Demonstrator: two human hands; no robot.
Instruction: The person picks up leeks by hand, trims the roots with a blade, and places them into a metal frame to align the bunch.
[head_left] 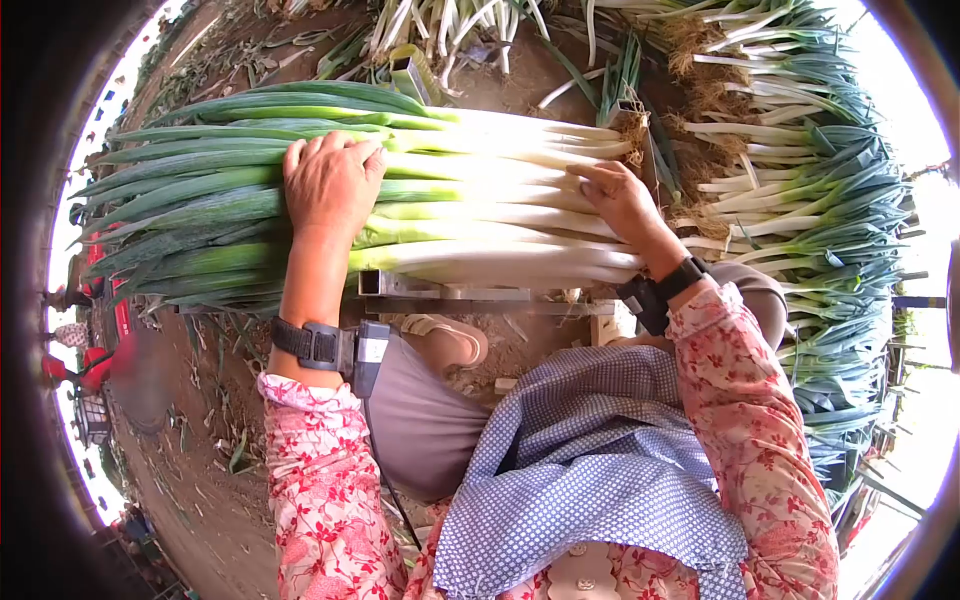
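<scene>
Brown soil all around, leeks under both hands

Littered ground (225, 500) fills the scene on my feed, with bright light at its edges. Near the middle, I see the leeks (490, 190) lying side by side on a metal frame (430, 303), green tops to the left, white stalks to the right. Brown roots (634, 130) show at the far right end of the bunch.

I have the left hand (332, 185) palm down across the leeks, where green begins to pale, its fingers close together and bent; I cannot tell whether it grips. Farther right, the right hand (618, 205) is at the white stalks, fingers bent and pointing left; I cannot tell whether they pinch one.

Each wrist wears a black strap, one left (305, 343), one right (686, 277). On the right side, I see a long pile (820, 240) of more leeks, roots inward; another heap (440, 25) lies at the far side. Nearer, below the frame, are a shoe (440, 340) and a blue patterned apron (590, 490).
</scene>
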